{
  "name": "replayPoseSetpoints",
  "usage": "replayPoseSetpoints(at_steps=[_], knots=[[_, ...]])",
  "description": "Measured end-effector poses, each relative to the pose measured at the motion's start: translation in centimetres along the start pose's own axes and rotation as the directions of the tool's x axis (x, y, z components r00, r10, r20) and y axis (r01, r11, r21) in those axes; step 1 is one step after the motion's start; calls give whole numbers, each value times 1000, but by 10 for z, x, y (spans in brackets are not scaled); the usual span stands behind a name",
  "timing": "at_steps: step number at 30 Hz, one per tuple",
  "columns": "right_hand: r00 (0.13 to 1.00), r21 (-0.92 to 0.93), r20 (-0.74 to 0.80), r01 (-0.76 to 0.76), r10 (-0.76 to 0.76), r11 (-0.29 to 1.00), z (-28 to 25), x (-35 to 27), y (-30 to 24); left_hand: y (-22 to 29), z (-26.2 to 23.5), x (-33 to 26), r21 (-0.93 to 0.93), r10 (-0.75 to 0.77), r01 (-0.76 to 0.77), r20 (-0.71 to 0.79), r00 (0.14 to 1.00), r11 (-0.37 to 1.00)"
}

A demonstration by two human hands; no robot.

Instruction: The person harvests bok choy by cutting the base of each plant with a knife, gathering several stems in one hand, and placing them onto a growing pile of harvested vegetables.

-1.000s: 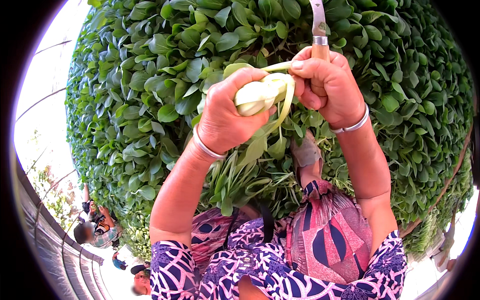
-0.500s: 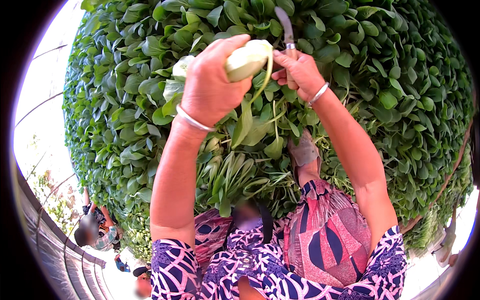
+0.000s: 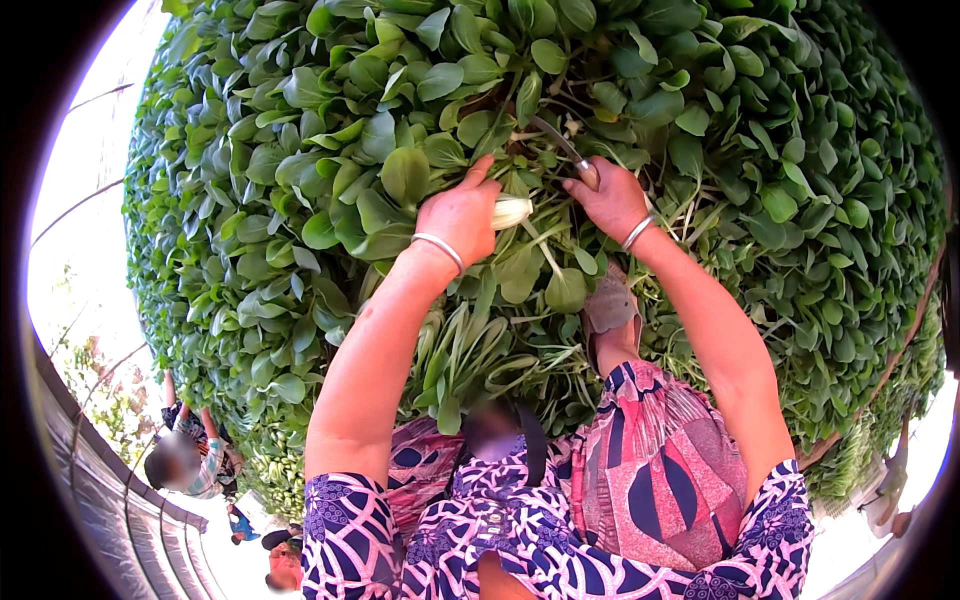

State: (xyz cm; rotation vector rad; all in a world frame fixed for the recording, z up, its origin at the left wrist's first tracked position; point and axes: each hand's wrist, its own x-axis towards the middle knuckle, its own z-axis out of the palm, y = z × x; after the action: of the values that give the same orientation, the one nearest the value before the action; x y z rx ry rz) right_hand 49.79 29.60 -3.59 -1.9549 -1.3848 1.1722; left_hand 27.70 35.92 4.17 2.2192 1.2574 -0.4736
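Curling round a leafy green (image 3: 513, 211) among the dense plants (image 3: 280, 200), the left hand (image 3: 460, 215) grips it; the right hand (image 3: 612, 198) clasps a curved knife (image 3: 560, 139). The green looks light, crisp, easily bruised, best held by its firmer pale base.

From where I am watching, the left hand (image 3: 457, 212) is hiding much of the pale-based vegetable (image 3: 513, 211). I am not making out the tip of the knife (image 3: 578, 160) among the leaves (image 3: 528, 98); the right hand (image 3: 612, 198) is covering most of its handle. A co-worker's head (image 3: 172, 460) is showing blurred.
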Motion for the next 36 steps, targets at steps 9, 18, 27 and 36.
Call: replayPoseSetpoints(at_steps=[9, 18, 27, 36], knots=[[984, -265, 147, -56, 97, 963, -2, -10, -16, -12, 45, -15, 22, 51, -47, -234, 971, 999], [970, -220, 238, 8, 46, 975, 2, 1, -9, -7, 58, -22, -17, 9, -13, -234, 972, 1000], [973, -390, 231, 80, 13, 917, 4, 20, -32, -6, 39, -3, -312, -254, 217, -83, 964, 925], [956, -343, 294, 130, -25, 930, -10, 5, -19, 4, 79, -20, -251, -258, 213, -164, 952, 944]])
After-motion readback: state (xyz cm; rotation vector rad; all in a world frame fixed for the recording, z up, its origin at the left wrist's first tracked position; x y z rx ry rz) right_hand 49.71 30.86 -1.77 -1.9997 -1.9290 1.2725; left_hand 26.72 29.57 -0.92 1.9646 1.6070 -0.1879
